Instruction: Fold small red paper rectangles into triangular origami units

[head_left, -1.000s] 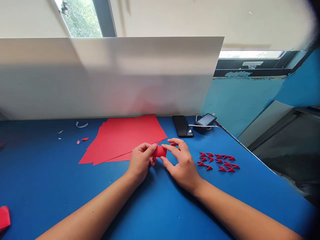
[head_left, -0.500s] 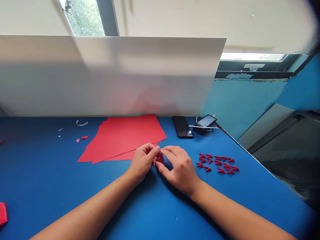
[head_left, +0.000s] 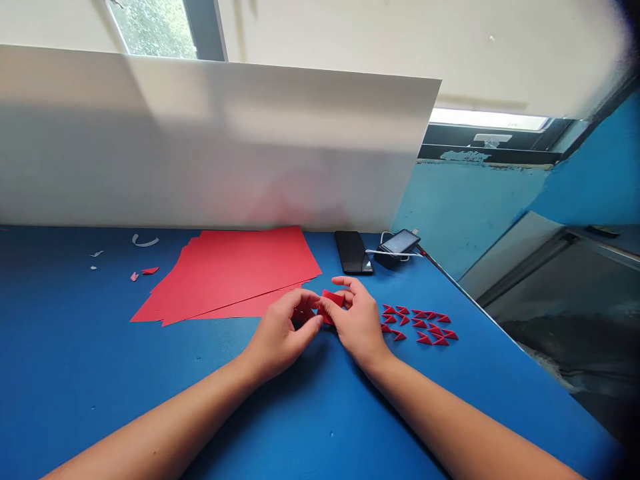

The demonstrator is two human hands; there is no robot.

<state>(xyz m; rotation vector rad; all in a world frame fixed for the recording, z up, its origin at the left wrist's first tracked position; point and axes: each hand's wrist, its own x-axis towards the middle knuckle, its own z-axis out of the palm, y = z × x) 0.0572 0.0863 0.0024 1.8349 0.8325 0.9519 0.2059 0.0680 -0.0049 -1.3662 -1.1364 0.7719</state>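
Between my two hands is a small folded red paper piece (head_left: 331, 301), partly hidden by the fingers. My right hand (head_left: 356, 320) pinches it with the thumb in front and the fingers behind. My left hand (head_left: 285, 330) curls around more red folded paper (head_left: 301, 315) at the left side, its thumb and fingertips near the right thumb. Several small red folded triangles (head_left: 420, 323) lie in groups on the blue table to the right of my right hand. Behind my hands lies a stack of large red sheets (head_left: 240, 267).
On the blue table (head_left: 100, 360), a black phone (head_left: 353, 252) and a cabled device (head_left: 401, 242) stand at the back right. Red scraps (head_left: 149, 271) and a curved white strip (head_left: 145, 242) lie at the left. A white board (head_left: 210, 147) rises behind.
The folded red paper has turned and shows more of its face. My left thumb has moved away from the right fingertips. The camera view has shifted and tilted slightly.
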